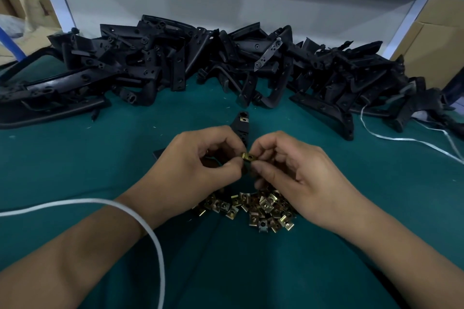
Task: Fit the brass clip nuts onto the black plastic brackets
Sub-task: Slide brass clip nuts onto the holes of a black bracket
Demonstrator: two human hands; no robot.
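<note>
Above the heap of brass clip nuts (253, 208) nearest us, our right hand (296, 170) pinches one clip nut (248, 157) while our left hand (200, 158) grips the black bracket (242, 125), so we should slide it squarely onto the edge, the bracket pile (226, 65) beyond.

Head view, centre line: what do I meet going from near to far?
Loose heap of brass clip nuts → single brass clip nut pinched between left hand and right hand → black plastic bracket → long pile of black plastic brackets.
</note>
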